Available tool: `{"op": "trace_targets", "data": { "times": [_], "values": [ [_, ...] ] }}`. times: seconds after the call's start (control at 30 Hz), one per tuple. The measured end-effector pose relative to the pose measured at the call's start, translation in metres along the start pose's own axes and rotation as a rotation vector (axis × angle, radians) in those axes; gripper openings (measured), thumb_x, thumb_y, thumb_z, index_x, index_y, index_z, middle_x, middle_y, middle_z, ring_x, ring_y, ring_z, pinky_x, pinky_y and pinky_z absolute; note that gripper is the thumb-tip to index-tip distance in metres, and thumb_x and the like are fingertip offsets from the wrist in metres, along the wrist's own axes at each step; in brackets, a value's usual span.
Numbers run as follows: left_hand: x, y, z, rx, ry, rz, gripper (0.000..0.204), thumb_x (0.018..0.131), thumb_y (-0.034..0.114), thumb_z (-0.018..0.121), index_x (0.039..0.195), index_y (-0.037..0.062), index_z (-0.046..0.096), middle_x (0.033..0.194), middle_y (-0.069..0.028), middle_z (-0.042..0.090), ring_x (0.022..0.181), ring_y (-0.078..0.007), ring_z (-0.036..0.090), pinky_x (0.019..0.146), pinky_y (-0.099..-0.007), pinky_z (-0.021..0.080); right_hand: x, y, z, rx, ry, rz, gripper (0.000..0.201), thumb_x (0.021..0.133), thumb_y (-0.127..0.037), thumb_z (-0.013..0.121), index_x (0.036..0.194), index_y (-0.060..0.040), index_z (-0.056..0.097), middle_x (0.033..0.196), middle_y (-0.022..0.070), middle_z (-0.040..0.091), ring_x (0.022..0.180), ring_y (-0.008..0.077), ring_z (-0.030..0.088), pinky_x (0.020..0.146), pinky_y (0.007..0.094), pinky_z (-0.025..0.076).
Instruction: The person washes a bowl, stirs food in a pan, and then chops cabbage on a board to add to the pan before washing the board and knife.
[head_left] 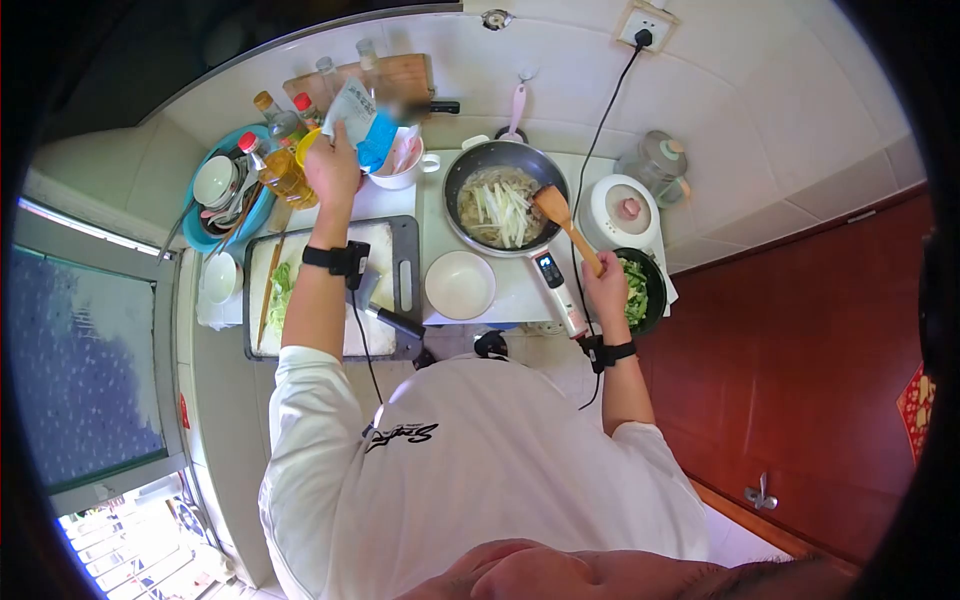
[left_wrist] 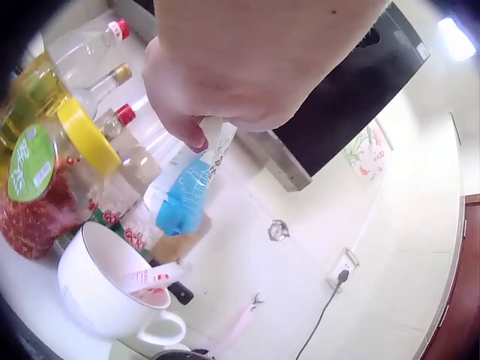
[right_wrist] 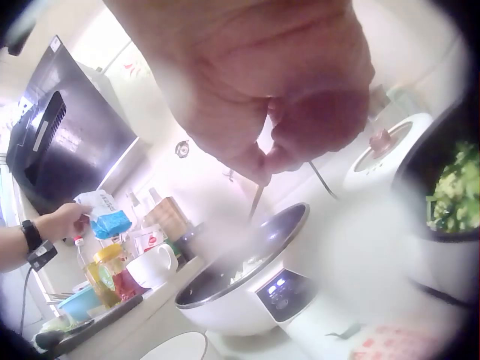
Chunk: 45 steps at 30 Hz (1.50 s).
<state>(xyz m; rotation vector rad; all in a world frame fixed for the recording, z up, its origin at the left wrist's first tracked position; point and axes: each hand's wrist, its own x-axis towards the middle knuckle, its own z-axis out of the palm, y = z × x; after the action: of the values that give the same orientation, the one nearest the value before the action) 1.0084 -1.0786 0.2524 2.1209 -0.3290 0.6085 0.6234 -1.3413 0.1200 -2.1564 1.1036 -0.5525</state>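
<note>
My left hand (head_left: 332,172) pinches the top of a blue and white packet (head_left: 362,124), held up above a white cup (head_left: 398,174). In the left wrist view the packet (left_wrist: 187,187) hangs from the fingers over the bottles and the cup (left_wrist: 112,289). My right hand (head_left: 606,290) grips the handle of a wooden spatula (head_left: 566,222), whose blade rests at the right side of the pan (head_left: 468,166). Pale strips (head_left: 508,212) lie in the pan over cooked food. In the right wrist view the right hand (right_wrist: 277,97) hides most of the spatula.
Bottles (head_left: 288,180) and a blue basin of dishes (head_left: 262,212) stand at the left. A cutting board (head_left: 405,235) bears chopped greens and a knife. An empty bowl (head_left: 460,286) sits before the pan; a white cooker (head_left: 598,215) and a dark bowl of greens (head_left: 654,300) stand right.
</note>
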Motion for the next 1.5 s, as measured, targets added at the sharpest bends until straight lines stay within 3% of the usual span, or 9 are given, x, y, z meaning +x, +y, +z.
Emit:
{"op": "trace_targets", "data": {
  "times": [0.23, 0.3, 0.43, 0.63, 0.73, 1.07, 1.2, 1.3, 1.5],
  "values": [
    [-0.030, -0.026, 0.052, 0.066, -0.144, 0.093, 0.037, 0.089, 0.036, 0.063, 0.103, 0.0020, 0.068, 0.080, -0.0215, 0.066, 0.075, -0.0371, 0.065, 0.070, -0.0414, 0.051, -0.012, -0.001, -0.008, 0.014, 0.016, -0.010, 0.028, 0.081, -0.029, 0.071, 0.096, -0.0068, 0.061, 0.079, 0.0161, 0.067, 0.074, 0.0342, 0.066, 0.065, 0.0423, 0.050],
    [-0.041, -0.021, 0.041, 0.286, -0.454, 0.014, 0.040, 0.085, 0.030, 0.066, 0.116, 0.0046, 0.066, 0.099, -0.0183, 0.069, 0.083, -0.0354, 0.067, 0.081, -0.0415, 0.053, -0.012, -0.002, -0.010, -0.011, 0.005, -0.019, 0.029, 0.081, -0.029, 0.071, 0.099, -0.0077, 0.062, 0.079, 0.0158, 0.067, 0.073, 0.0343, 0.066, 0.065, 0.0420, 0.050],
    [-0.071, -0.021, -0.011, -0.056, -0.206, 0.145, 0.038, 0.084, 0.024, 0.067, 0.118, 0.0078, 0.065, 0.105, -0.0142, 0.068, 0.079, -0.0310, 0.068, 0.075, -0.0396, 0.054, -0.005, -0.030, -0.029, -0.108, -0.066, -0.063, 0.034, 0.081, -0.027, 0.071, 0.113, -0.0148, 0.067, 0.080, 0.0146, 0.069, 0.074, 0.0342, 0.067, 0.066, 0.0400, 0.052],
    [-0.174, -0.034, -0.114, 0.145, -0.901, 0.493, 0.039, 0.073, 0.002, 0.063, 0.110, 0.0119, 0.067, 0.114, -0.0079, 0.065, 0.084, -0.0262, 0.068, 0.067, -0.0371, 0.056, 0.035, -0.029, -0.035, -0.151, -0.062, -0.218, 0.032, 0.080, -0.027, 0.071, 0.108, -0.0127, 0.070, 0.086, 0.0147, 0.071, 0.078, 0.0325, 0.068, 0.071, 0.0402, 0.053],
    [-0.202, -0.042, -0.123, 0.154, -0.926, 0.506, 0.042, 0.069, 0.000, 0.061, 0.109, 0.0108, 0.067, 0.116, -0.0074, 0.063, 0.086, -0.0281, 0.067, 0.071, -0.0389, 0.056, 0.048, -0.048, -0.045, -0.240, -0.119, -0.276, 0.030, 0.081, -0.028, 0.070, 0.107, -0.0120, 0.071, 0.086, 0.0146, 0.070, 0.080, 0.0327, 0.068, 0.073, 0.0405, 0.053],
    [-0.231, -0.038, -0.143, 0.181, -0.811, 0.344, 0.040, 0.069, -0.001, 0.060, 0.106, 0.0089, 0.067, 0.114, -0.0086, 0.063, 0.086, -0.0279, 0.067, 0.070, -0.0363, 0.056, 0.079, -0.094, -0.059, -0.696, -0.302, -0.484, 0.023, 0.079, -0.029, 0.070, 0.097, -0.0157, 0.076, 0.085, 0.0138, 0.069, 0.090, 0.0299, 0.063, 0.076, 0.0393, 0.052],
    [-0.239, -0.055, -0.157, 0.086, -0.458, 0.305, 0.034, 0.073, -0.002, 0.059, 0.106, 0.0071, 0.067, 0.109, -0.0093, 0.066, 0.086, -0.0288, 0.067, 0.072, -0.0369, 0.056, 0.074, -0.119, -0.044, -0.961, -0.410, -0.451, 0.022, 0.078, -0.030, 0.070, 0.094, -0.0156, 0.076, 0.085, 0.0120, 0.071, 0.088, 0.0306, 0.065, 0.075, 0.0392, 0.053],
    [-0.238, -0.070, -0.163, 0.081, -0.314, 0.226, 0.031, 0.076, -0.005, 0.058, 0.104, 0.0045, 0.067, 0.104, -0.0122, 0.067, 0.089, -0.0313, 0.067, 0.075, -0.0383, 0.055, 0.082, -0.070, -0.003, -0.519, -0.439, -0.405, 0.024, 0.080, -0.031, 0.069, 0.095, -0.0143, 0.076, 0.085, 0.0133, 0.071, 0.083, 0.0314, 0.067, 0.073, 0.0393, 0.054],
    [-0.228, -0.087, -0.172, 0.125, -0.160, 0.125, 0.028, 0.080, -0.008, 0.056, 0.103, 0.0033, 0.067, 0.102, -0.0141, 0.067, 0.093, -0.0319, 0.065, 0.078, -0.0374, 0.053, 0.079, -0.070, 0.018, -0.369, -0.272, -0.359, 0.024, 0.080, -0.031, 0.069, 0.098, -0.0154, 0.075, 0.087, 0.0113, 0.072, 0.081, 0.0326, 0.068, 0.075, 0.0410, 0.055]
  ]
}}
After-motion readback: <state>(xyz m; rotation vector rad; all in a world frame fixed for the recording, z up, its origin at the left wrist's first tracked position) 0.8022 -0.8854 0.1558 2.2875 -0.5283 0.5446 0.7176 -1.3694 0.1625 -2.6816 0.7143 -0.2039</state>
